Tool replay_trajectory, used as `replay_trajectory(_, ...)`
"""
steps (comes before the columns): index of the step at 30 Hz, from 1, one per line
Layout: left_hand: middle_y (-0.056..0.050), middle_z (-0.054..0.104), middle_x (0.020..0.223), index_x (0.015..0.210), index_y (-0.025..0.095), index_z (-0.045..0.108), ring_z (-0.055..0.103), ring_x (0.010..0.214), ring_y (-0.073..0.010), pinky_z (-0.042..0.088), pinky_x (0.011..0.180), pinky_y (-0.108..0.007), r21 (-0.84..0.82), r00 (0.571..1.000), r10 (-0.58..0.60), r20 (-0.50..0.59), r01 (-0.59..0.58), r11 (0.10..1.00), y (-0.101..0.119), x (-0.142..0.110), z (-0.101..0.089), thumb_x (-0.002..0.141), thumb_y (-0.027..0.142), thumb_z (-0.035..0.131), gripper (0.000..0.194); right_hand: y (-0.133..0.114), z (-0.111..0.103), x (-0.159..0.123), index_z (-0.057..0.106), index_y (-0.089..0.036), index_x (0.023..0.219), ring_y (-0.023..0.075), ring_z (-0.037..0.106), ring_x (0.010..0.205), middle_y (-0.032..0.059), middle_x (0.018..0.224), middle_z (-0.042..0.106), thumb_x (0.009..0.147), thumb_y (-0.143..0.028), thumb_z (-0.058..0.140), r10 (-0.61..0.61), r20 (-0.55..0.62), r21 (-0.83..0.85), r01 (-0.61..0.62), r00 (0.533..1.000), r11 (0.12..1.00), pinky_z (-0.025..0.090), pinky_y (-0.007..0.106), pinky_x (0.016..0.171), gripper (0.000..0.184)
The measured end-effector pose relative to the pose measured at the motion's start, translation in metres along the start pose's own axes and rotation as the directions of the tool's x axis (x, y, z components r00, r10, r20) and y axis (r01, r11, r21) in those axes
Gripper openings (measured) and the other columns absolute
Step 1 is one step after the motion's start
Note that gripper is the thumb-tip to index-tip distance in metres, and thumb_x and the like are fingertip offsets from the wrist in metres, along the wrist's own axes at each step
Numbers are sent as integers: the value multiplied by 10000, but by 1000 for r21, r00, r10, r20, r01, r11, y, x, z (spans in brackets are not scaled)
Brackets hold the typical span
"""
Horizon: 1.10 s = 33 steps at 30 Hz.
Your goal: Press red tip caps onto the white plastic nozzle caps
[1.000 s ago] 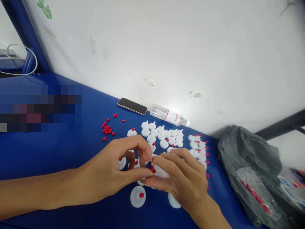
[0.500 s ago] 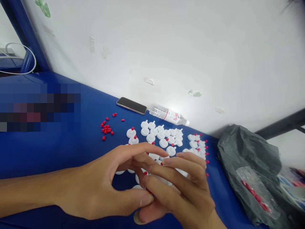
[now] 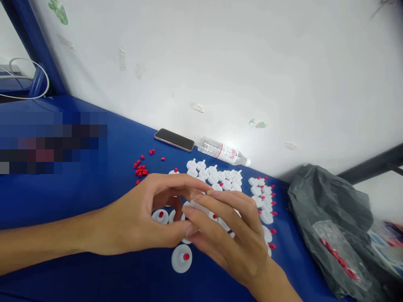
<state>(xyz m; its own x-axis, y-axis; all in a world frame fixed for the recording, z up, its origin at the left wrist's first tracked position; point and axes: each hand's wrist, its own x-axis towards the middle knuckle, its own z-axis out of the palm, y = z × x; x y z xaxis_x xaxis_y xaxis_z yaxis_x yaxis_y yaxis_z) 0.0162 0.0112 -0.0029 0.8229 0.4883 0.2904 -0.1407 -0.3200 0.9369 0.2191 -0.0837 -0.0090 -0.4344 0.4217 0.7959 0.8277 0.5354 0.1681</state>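
Observation:
My left hand (image 3: 147, 216) curves into a C shape, thumb and index finger reaching towards my right hand (image 3: 234, 230). The fingertips of both hands meet, closed around a white plastic disc (image 3: 199, 206) that is mostly hidden behind the right fingers. Behind and below them, several white discs with short spouts lie on the blue table (image 3: 126, 272), some with red caps. One capped disc (image 3: 181, 261) lies by itself just below the thumbs. Left of it, another capped disc (image 3: 160, 216) shows beside the left hand.
Loose red caps (image 3: 140, 171) lie scattered beyond the left wrist. A phone (image 3: 174, 139) and a plastic bottle (image 3: 222, 151) rest against the white wall (image 3: 220, 63). More capped discs (image 3: 267, 217) line up at the right, near a dark plastic bag (image 3: 327, 205) with a clear packet (image 3: 341, 256) on it.
Both hands have moved up and slightly left, away from the near side of the table. The capped disc below the thumbs and more of the right-hand row have come into sight.

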Motion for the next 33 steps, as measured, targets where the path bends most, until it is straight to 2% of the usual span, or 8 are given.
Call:
replay_trajectory(4, -34, 811, 1240, 1410, 283, 697, 788, 1044, -196, 654, 862, -257, 19, 999, 36, -22, -36, 999, -1, 1, -4, 955, 211, 763, 465, 1, -1, -3, 790, -236, 1197, 199, 682, 1177, 52, 1194, 818, 1100, -133, 601, 29, -18, 34, -28, 999, 999, 553, 377, 1028, 236)
replay_trajectory(8, -9, 815, 1217, 1433, 311, 687, 782, 1041, -188, 647, 830, -234, 36, 1000, 6, 6, -7, 999, 4, -2, -1, 937, 204, 767, 513, 1, -6, -1, 806, -220, 1140, 184, 684, 1097, 50, 1134, 818, 1103, -120, 589, 1, -12, 68, 0, 1000, 998, 558, 372, 978, 242)
replay_trajectory(11, 8, 822, 1092, 1412, 305, 706, 773, 1001, -184, 628, 775, -221, 62, 1000, 10, -7, -9, 998, 5, -3, 2, 901, 191, 758, 527, -1, -9, 1, 810, -219, 1118, 174, 679, 1084, 47, 1124, 818, 1104, -125, 592, -7, 1, 72, 7, 1000, 997, 553, 356, 969, 238)
replay_trajectory(16, 34, 798, 862, 1160, 234, 810, 676, 711, -118, 550, 638, -199, 150, 998, 32, -48, -24, 988, 4, 0, 4, 794, 172, 766, 374, -3, -7, 2, 802, -229, 1069, 163, 669, 1008, 21, 1057, 819, 1086, -106, 583, -6, 8, 73, 5, 1000, 997, 549, 328, 956, 252)
replay_trajectory(20, 19, 761, 759, 968, 197, 822, 568, 605, -97, 472, 532, -191, 200, 999, 36, -27, -30, 979, 6, 2, 4, 743, 172, 737, 242, -4, -7, 2, 810, -252, 1043, 155, 666, 953, 3, 1037, 817, 1048, -94, 607, -18, 9, 53, 18, 1000, 998, 561, 311, 955, 257)
replay_trajectory(26, 58, 694, 678, 1001, 216, 831, 528, 528, -57, 390, 435, -131, 201, 997, 61, -41, -52, 978, 5, 1, 5, 708, 98, 737, 330, -6, -9, 4, 801, -236, 1073, 139, 657, 957, -9, 1031, 819, 1071, -105, 587, -21, 35, 74, 19, 999, 997, 551, 290, 1016, 251)
replay_trajectory(31, 44, 692, 671, 945, 199, 830, 527, 514, -65, 368, 404, -142, 197, 1000, 14, -17, -10, 980, 5, 1, 4, 732, 128, 735, 244, -5, -7, 3, 800, -232, 1085, 140, 661, 928, -12, 1017, 821, 1098, -135, 564, -15, 24, 72, 14, 1000, 997, 558, 291, 1002, 256)
replay_trajectory(33, 36, 731, 724, 988, 208, 827, 569, 545, -76, 393, 410, -137, 201, 1000, 11, -15, -7, 980, 3, 2, 4, 754, 152, 744, 255, -4, -7, 3, 800, -234, 1085, 152, 660, 933, -4, 1025, 823, 1096, -132, 573, -17, 20, 66, 16, 1000, 998, 564, 301, 985, 248)
